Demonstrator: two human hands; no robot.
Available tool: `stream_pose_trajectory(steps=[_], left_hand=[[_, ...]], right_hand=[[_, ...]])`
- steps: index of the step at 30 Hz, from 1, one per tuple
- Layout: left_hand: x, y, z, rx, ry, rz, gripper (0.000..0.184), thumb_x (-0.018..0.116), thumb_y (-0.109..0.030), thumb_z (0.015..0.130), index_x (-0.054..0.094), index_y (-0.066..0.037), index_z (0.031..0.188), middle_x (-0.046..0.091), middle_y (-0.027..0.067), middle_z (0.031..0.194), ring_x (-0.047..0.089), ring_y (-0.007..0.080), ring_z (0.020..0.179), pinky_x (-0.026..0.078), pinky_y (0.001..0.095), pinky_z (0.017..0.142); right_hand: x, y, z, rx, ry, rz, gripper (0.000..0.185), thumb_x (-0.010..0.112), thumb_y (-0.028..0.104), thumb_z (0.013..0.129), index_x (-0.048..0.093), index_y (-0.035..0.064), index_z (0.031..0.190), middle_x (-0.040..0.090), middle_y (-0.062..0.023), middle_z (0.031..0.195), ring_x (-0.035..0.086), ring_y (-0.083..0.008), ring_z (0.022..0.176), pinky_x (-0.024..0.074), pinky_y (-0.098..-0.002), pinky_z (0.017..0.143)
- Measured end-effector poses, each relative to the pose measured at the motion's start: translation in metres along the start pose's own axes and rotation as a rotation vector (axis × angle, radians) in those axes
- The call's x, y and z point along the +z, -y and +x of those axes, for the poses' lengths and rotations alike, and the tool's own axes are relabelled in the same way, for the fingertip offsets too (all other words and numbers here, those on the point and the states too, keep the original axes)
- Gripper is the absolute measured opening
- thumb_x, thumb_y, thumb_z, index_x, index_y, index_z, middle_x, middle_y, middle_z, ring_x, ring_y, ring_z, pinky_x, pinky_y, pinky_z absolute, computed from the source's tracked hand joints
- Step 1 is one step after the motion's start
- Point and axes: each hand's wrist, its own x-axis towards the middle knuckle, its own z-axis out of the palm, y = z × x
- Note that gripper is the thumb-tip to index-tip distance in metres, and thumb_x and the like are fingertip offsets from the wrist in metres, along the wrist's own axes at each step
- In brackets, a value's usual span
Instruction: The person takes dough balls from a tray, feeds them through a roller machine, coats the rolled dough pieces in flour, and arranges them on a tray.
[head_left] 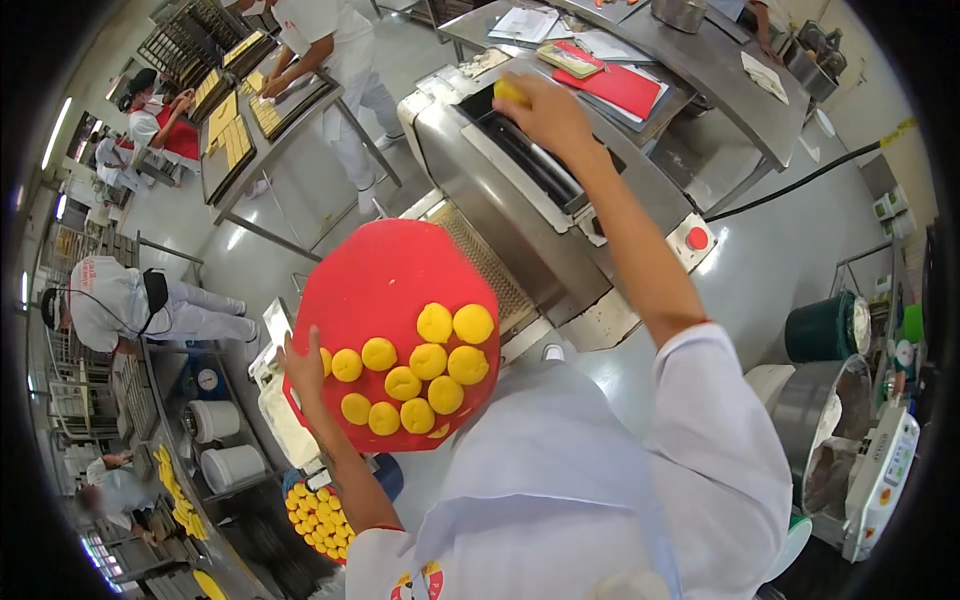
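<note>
My right hand (pixel 552 118) is closed on a round yellow dough piece (pixel 511 92) at the top of a steel machine (pixel 515 215). Below the dough piece is the machine's dark slot with a roller (pixel 535 160). On the left, my left hand (pixel 304 368) grips the edge of a red tray (pixel 385 270), which is held in front of my body. Several flattened yellow dough rounds (pixel 428 361) lie on its nearer half, some touching. The underside of the tray is hidden, as are some of my left fingers.
A container of yellow dough rounds (pixel 318 518) stands low at the left. A red stop button (pixel 697 238) sits on the machine's right side. Papers and a red folder (pixel 620 85) lie on the table behind. Co-workers stand around trays of dough (pixel 232 145) at upper left.
</note>
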Motion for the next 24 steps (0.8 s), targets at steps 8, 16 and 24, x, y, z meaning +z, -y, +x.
stream_pose_trajectory(steps=[8,16,24], left_hand=[[-0.012,0.002,-0.032,-0.033,0.060,-0.004,0.053,0.073,-0.034,0.087,0.058,0.005,0.119,0.061,0.0259,0.117,0.057,0.0426,0.109,0.046,0.0485,0.094],[-0.028,0.086,-0.027,-0.522,-0.234,-2.008,0.025,0.056,-0.028,0.100,0.066,-0.005,0.099,0.063,0.0094,0.091,0.064,0.0260,0.081,0.055,0.0416,0.072],[0.001,0.026,-0.040,0.306,0.275,0.080,0.069,0.077,-0.042,0.081,0.054,-0.011,0.137,0.038,0.0225,0.149,0.051,0.0438,0.126,0.046,0.0486,0.103]], right_hand=[[0.028,0.124,-0.126,-0.023,0.441,0.296,0.046,0.067,0.043,0.090,0.069,0.0085,0.121,0.061,-0.0180,0.127,0.053,-0.0369,0.121,0.0399,-0.0498,0.104],[0.120,0.189,-0.229,-0.385,0.749,0.031,0.070,0.067,0.059,0.085,0.062,0.0054,0.129,0.038,-0.0210,0.150,0.030,-0.0374,0.141,0.0246,-0.0647,0.109],[0.136,0.212,-0.230,0.117,1.169,0.819,0.042,0.071,0.027,0.090,0.058,0.0044,0.122,0.063,-0.0096,0.122,0.062,-0.0277,0.114,0.0525,-0.0397,0.094]])
